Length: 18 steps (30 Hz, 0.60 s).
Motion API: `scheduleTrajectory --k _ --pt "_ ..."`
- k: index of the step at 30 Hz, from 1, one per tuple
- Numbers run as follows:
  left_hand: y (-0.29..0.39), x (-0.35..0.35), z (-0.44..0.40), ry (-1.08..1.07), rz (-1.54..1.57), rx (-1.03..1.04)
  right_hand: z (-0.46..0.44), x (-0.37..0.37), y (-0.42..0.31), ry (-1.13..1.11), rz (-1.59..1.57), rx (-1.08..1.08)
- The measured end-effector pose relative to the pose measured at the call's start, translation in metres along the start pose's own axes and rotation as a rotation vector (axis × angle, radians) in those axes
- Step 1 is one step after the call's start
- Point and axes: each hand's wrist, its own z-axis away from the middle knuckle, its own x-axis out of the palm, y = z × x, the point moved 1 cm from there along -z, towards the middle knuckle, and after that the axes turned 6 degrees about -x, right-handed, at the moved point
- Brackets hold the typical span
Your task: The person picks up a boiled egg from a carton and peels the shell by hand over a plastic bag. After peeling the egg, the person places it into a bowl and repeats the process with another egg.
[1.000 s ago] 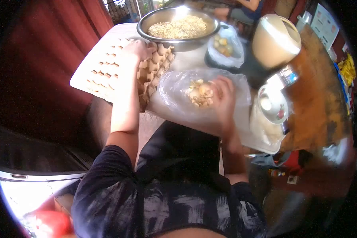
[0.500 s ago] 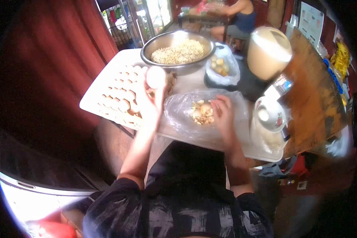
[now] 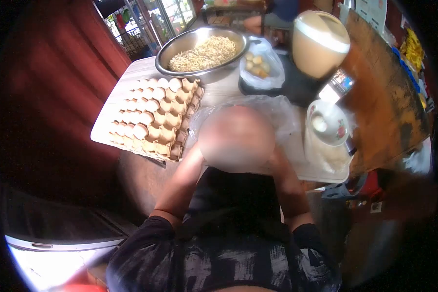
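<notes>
Over the plastic bag (image 3: 287, 114) in front of me, my left hand (image 3: 198, 152) and my right hand (image 3: 276, 152) are brought close together. A round smear covers both sets of fingers, so their grip and anything between them are hidden. The bag's middle, where shell bits lay, is covered too. To the left lies a stacked cardboard egg tray (image 3: 165, 121), with white eggs (image 3: 141, 130) in its left part and bare cups on its right. On the right, a flowered white bowl (image 3: 339, 127) holds one white egg (image 3: 319, 123).
At the back stands a steel bowl (image 3: 199, 77) of pale straw-like bits (image 3: 204, 53). Beside it are a bag of yellowish round things (image 3: 258, 65) and a beige lidded container (image 3: 321, 46). A small box (image 3: 336, 87) lies nearby. Farther back sits another person (image 3: 282, 12).
My left hand, which held an egg above the tray, has moved right and down to join my right hand over the bag. The view has shifted slightly.
</notes>
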Motion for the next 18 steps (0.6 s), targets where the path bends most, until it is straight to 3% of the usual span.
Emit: scheduleTrajectory --k 3,5,6,10,15,18 --pt "-0.020 0.015 -0.017 -0.063 0.208 -0.003 0.002 0.000 0.008 0.020 -0.126 0.109" --pt "-0.033 0.023 -0.025 -0.013 0.513 -0.165 0.004 -0.001 0.012 0.078 -0.246 0.199" --pt "-0.036 0.026 -0.026 -0.113 0.553 -0.212 0.005 0.000 0.015 0.088 -0.289 0.201" --pt "-0.040 0.029 -0.030 -0.087 0.483 -0.216 0.007 -0.004 0.017 0.109 -0.542 0.325" --pt "-0.026 0.036 -0.025 0.048 0.325 -0.085 0.007 0.000 0.019 0.147 -0.465 0.283" --pt "-0.030 0.034 -0.027 0.022 0.318 -0.084 0.008 0.000 0.025 0.153 -0.423 0.241"
